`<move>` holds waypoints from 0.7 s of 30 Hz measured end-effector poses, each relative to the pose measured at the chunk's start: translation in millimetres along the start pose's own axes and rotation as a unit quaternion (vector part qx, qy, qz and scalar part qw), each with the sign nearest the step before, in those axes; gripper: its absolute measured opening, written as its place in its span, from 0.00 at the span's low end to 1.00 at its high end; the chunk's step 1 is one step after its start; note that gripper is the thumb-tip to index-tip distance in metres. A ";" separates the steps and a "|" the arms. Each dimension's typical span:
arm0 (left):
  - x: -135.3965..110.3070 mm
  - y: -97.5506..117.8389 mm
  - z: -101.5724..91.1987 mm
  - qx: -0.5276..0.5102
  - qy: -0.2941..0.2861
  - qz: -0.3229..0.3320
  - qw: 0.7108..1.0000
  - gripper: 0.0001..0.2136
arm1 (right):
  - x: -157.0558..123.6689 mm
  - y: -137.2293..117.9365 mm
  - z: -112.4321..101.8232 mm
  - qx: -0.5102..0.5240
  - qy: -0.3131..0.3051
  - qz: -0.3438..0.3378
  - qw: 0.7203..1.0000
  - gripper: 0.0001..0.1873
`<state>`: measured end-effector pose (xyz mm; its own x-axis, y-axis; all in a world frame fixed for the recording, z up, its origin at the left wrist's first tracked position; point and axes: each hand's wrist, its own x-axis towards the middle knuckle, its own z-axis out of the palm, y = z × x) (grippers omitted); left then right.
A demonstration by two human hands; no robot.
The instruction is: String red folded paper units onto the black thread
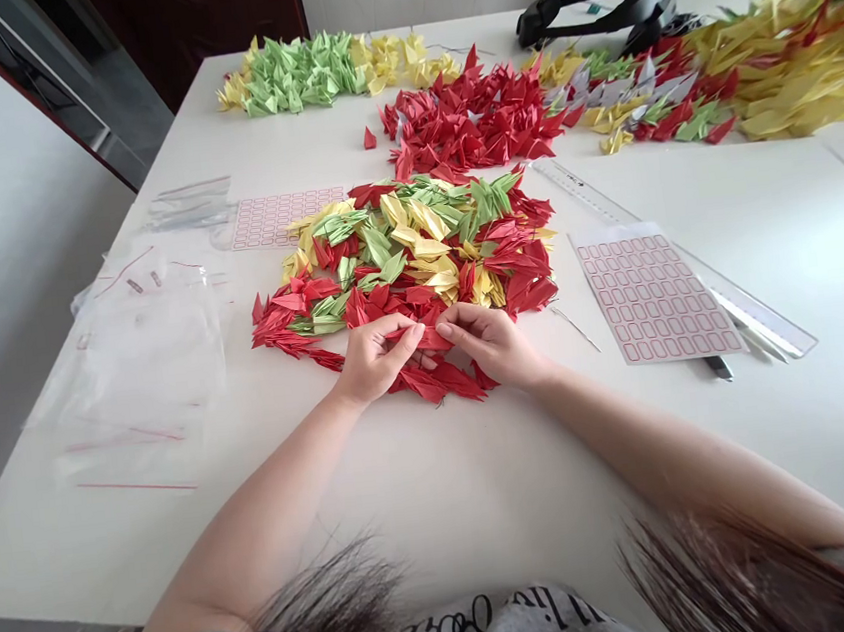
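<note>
My white table (pixel 739 464) carries a great many folded paper cranes, most of them still lying loose in heaps. At 12 o'clock is a red heap (pixel 469 120), at 11 o'clock a green and yellow heap (pixel 298 73), and at 1 o'clock a mostly yellow heap (pixel 765 69). Flat plastic bags (pixel 140 356) lie at 10 o'clock, with no cranes that I can see inside them. A sheet of labels (pixel 650 292) and a ruler (pixel 761 320) sit at 2 o'clock. Directly ahead, a mixed pile of cranes (pixel 400 248) spreads out, and its red near edge runs under my hands. My left hand (pixel 375 359) and right hand (pixel 489 341) nearly meet there, fingers curled inward, pinching a red crane (pixel 431 338) between them.
</note>
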<state>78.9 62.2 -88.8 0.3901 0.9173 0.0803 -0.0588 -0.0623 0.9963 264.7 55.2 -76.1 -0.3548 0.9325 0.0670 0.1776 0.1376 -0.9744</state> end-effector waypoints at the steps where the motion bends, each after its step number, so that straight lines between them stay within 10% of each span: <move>1: 0.1 0.2 0.0 0.001 0.005 0.000 1.000 0.14 | -0.1 -0.5 0.2 0.004 -0.001 0.003 1.000 0.26; 21: 0.4 -0.1 0.6 0.021 0.001 0.003 1.000 0.10 | 0.5 8.2 2.7 0.064 0.022 0.031 0.997 0.22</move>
<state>79.6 62.4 -88.9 0.3886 0.9173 0.0873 -0.0227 -0.0852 0.9961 263.4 55.8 -84.7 -0.3052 0.9522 0.0126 0.0780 0.0381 -0.9962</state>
